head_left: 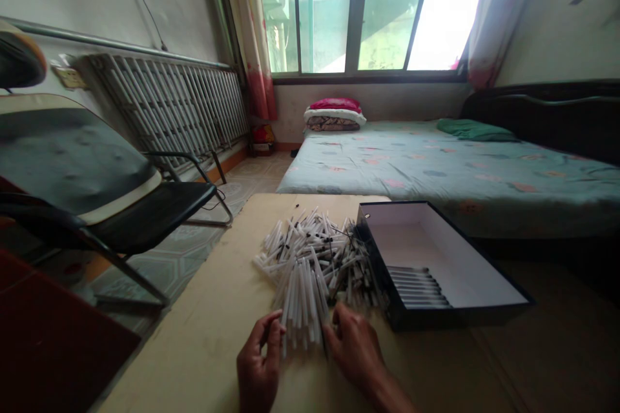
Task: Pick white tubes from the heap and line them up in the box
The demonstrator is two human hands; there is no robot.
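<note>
A heap of white plastic tubes (303,293), which look like pen barrels, lies on the pale tabletop, with small black caps and dark thin pen parts (358,268) mixed in at its right. At the near left edge of the heap is my left hand (259,358), thumb and forefinger pinched together beside a white tube; what they hold is hard to make out. My right hand (356,345) is closed at the near right edge, somewhat blurred, with a thin dark stick by its fingertips. An open dark-edged box (436,245) holds a row of pens (417,287).
The pale table (203,329) reaches up to a bed (387,155) with folded bedding (334,115). To the left stand a black folding chair (159,213) and a dark red surface (53,342). A metal rack (179,97) leans by the wall; a window (358,13) is behind.
</note>
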